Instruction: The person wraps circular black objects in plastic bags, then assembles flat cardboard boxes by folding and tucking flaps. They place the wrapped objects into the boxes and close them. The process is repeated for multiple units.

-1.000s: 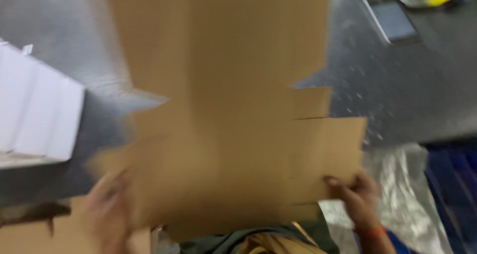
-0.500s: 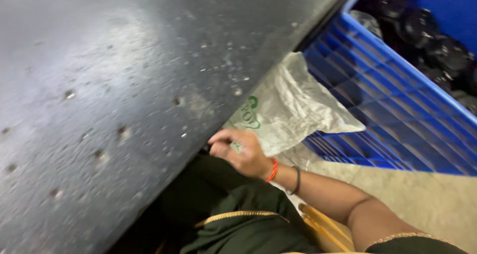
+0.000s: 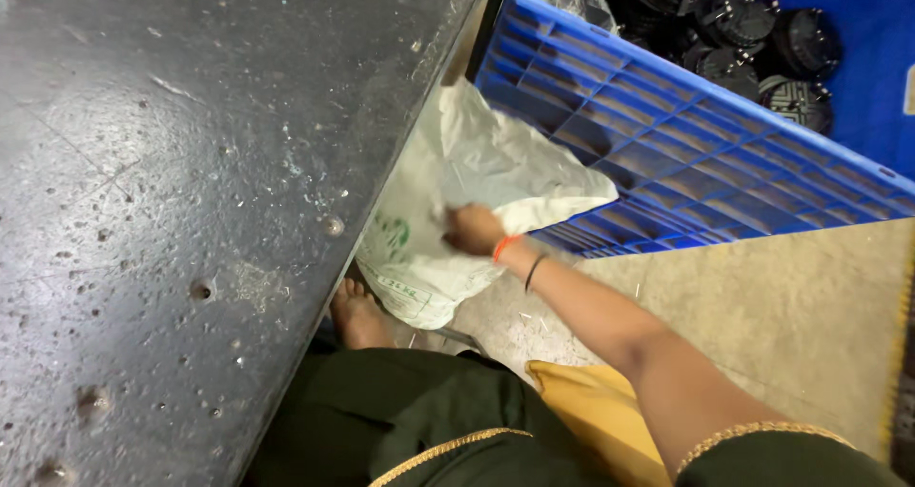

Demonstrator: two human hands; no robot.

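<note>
A person's right hand reaches down into a white plastic sack on the floor.

The sack lies between the dark table edge and a blue crate of black round parts. The fingers press into the plastic; whether the grip has closed on it cannot be told. A bare foot rests just beside the sack.

White sack partly under the table edge
</note>
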